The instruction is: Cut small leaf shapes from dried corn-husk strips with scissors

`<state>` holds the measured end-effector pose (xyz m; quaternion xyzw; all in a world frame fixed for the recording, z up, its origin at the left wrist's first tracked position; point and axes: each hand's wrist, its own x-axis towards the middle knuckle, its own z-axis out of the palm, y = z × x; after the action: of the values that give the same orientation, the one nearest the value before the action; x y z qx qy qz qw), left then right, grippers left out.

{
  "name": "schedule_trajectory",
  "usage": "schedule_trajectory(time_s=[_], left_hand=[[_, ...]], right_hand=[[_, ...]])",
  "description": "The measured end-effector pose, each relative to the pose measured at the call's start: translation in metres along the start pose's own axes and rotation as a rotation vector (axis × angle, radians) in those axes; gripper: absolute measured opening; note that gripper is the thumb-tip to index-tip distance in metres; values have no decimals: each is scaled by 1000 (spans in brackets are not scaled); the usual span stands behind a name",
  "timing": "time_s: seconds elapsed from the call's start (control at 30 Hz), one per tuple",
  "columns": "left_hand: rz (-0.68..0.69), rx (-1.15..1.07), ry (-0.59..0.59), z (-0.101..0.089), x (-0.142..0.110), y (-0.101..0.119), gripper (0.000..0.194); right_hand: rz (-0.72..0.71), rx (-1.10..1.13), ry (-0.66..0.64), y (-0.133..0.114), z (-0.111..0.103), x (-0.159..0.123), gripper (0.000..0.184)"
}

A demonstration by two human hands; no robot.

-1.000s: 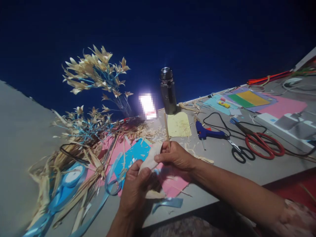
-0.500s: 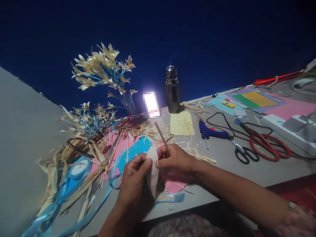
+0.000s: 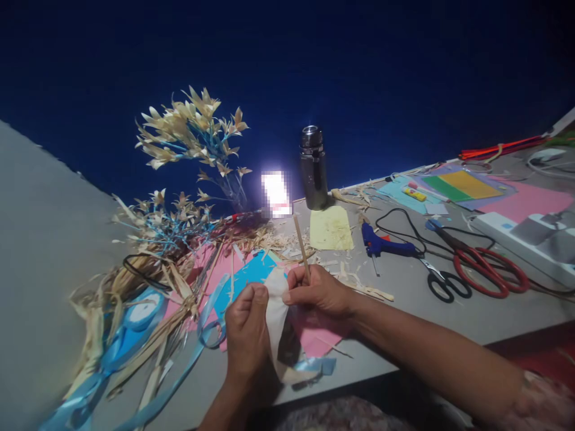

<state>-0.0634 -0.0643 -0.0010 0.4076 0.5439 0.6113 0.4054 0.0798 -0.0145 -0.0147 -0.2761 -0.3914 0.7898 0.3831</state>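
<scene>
Between my hands is a pale strip of dried husk [image 3: 275, 320], its lower end curling toward the table's front edge. My left hand [image 3: 248, 335] is closed on the husk's left edge, thumb on top. My right hand [image 3: 321, 293] pinches the husk's upper right edge between thumb and fingers. A thin wooden stick [image 3: 301, 246] also sits in that hand and points up and away. Below lie a blue sheet [image 3: 247, 275], a pink sheet [image 3: 317, 335] and a light blue ribbon end [image 3: 326, 365].
Husk flowers on blue stems [image 3: 188, 134] stand at the back left, near a dark flask [image 3: 313, 173] and a bright, blurred light [image 3: 276, 191]. To the right lie a blue glue gun [image 3: 389, 244], black scissors [image 3: 442, 286], red-handled scissors [image 3: 489, 272] and a white power strip [image 3: 530, 248].
The husk is spread wider, and its lower end now bends toward the right. My left thumb has shifted left and up. The stick leans less.
</scene>
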Motion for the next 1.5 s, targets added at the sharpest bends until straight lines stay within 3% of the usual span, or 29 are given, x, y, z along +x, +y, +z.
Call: schedule_trajectory(time_s=[0.2, 0.43, 0.67, 0.83, 0.9, 1.0, 1.1, 1.13, 1.2, 1.27, 1.37, 1.43, 1.5], left_hand=[[119, 239, 34, 4, -2, -3, 38], [-215, -65, 26, 7, 3, 6, 48], [-302, -191, -172, 0, 13, 12, 59], [-115, 95, -255, -14, 21, 2, 41], [-1, 232, -237, -26, 27, 2, 39], [151, 424, -78, -52, 40, 8, 37], [211, 618, 170, -77, 52, 18, 24], [223, 678, 193, -82, 53, 20, 18], [242, 731, 160, -82, 47, 21, 29], [159, 626, 81, -70, 33, 18, 33], [-167, 212, -232, -42, 8, 10, 32], [-278, -3, -266, -24, -3, 7, 28], [-371, -173, -228, -12, -7, 8, 29]], right_hand=[[-65, -2, 4, 6, 2, 0, 35], [-132, -31, 58, 9, -2, 0, 39], [-119, -123, 6, 6, -2, 0, 38], [-53, -147, -10, 4, -2, -1, 39], [12, -120, -37, 2, -2, -2, 37], [76, -68, -83, 0, -1, -4, 34], [83, -25, -85, 0, 0, -4, 36], [80, -21, -80, 1, 0, -4, 37], [57, -32, -64, 2, 0, -4, 39], [22, -57, -48, 4, 1, -4, 39], [-24, -105, -41, 7, 1, -4, 39], [-31, -146, -21, 9, 0, -4, 40], [-18, -142, 4, 10, -1, -4, 41]])
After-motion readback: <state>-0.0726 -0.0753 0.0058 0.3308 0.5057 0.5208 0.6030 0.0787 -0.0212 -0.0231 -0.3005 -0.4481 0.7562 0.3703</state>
